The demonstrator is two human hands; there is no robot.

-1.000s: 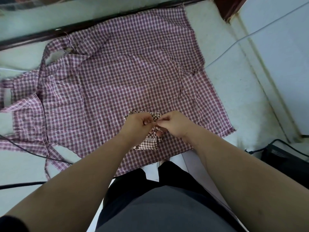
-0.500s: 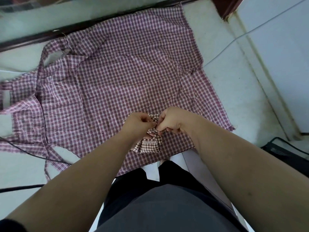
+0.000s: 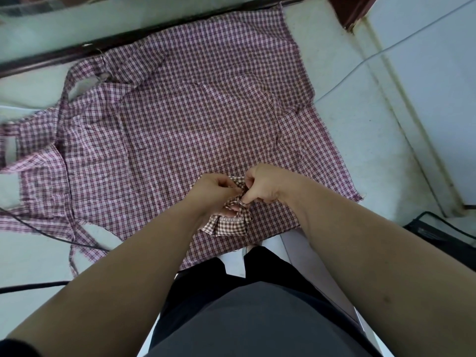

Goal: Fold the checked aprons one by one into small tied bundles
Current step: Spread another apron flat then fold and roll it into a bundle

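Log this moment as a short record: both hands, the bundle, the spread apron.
left hand: grips the bundle from its left
right hand: pinches fabric at the bundle's top
bundle: small, brown-checked, held over the spread apron's near edge
spread apron: pink-checked, open flat on the pale surface, straps trailing left
stage: bundle apparently being tied

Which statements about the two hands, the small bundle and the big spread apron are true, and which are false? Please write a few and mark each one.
1. The left hand and the right hand both grip the small checked bundle. True.
2. The large apron is folded small. False: it lies spread open.
3. The small checked bundle shows in front of the large apron. True.
4. The large apron is plain blue. False: it is checked in pink and dark red.
5. The right hand lies flat and holds nothing. False: its fingers pinch the bundle.
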